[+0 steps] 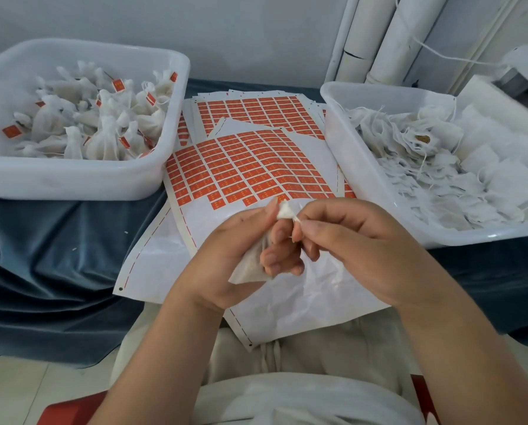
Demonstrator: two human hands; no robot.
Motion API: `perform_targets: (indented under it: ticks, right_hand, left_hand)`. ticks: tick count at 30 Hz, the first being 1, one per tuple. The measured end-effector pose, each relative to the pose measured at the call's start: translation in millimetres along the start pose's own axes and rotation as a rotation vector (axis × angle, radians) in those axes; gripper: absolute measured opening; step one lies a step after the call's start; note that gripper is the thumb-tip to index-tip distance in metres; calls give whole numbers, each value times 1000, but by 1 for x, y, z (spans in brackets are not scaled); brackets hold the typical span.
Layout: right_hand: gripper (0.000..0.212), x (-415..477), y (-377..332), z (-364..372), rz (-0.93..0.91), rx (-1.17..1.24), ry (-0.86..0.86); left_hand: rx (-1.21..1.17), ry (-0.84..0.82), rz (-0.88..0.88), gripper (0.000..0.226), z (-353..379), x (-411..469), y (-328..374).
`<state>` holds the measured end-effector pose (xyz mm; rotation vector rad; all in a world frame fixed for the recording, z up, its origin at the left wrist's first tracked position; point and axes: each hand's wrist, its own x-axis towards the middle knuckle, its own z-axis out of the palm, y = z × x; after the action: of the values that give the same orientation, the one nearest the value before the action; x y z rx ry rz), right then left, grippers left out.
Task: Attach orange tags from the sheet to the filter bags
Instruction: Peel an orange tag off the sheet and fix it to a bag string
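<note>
Finding: my left hand (235, 250) is curled round one untagged filter bag (250, 266), held just above the tag sheet (247, 176). My right hand (358, 240) pinches its string end (296, 220).

Risks, as I judge them:
- The thin string may slip from the pinch.
- The sheet lies loose and rumpled, so peeling one-handed could lift it or crease a label.

L hand (238, 250) curled gripping, R hand (358, 240) pinching.
</note>
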<state>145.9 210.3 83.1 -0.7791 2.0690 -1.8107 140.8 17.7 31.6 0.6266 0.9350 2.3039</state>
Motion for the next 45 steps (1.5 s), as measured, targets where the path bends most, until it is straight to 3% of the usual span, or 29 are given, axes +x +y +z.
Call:
perform_targets:
  ticks: [7, 9, 11, 14, 18, 23, 26, 30, 34, 38, 42, 45]
  right_hand:
    - [16, -2, -3, -1, -73, -189, 50]
    - [11, -3, -2, -3, -194, -391, 141]
    - [8, -3, -3, -8, -316, -554, 235]
    - [7, -4, -2, -16, -334, -495, 224]
    - [8, -3, 1, -23, -301, -417, 147]
    - [8, -4, 6, -24, -258, -335, 191]
    - [20, -2, 3, -16, -231, -258, 169]
    - [6, 2, 4, -13, -228, -316, 229]
    - [24, -1, 5, -21, 84, 46, 61]
    - [25, 1, 5, -24, 131, 415, -54]
    - [32, 5, 2, -27, 161, 587, 92]
    - [26, 1, -2, -39, 212, 558, 199]
  left_hand:
    - [19, -11, 16, 34, 5, 1, -1]
    - [258, 10, 75, 32, 6, -4, 4]
    - [659, 77, 168, 25, 7, -8, 12]
    - [1154, 196, 355, 13, 12, -9, 21]
    - [1379, 266, 472, 9, 19, -9, 25]
    - [1416, 305, 490, 8, 28, -8, 25]
    - [1415, 342, 489, 12, 30, -6, 24]
    - [1217, 372, 346, 13, 30, -7, 23]
    - [983, 370, 183, 13, 23, -8, 25]
    - [899, 262, 59, 6, 18, -9, 25]
    - [960, 233, 4, 19, 17, -9, 27]
    - [1032, 273, -38, 35, 13, -12, 31]
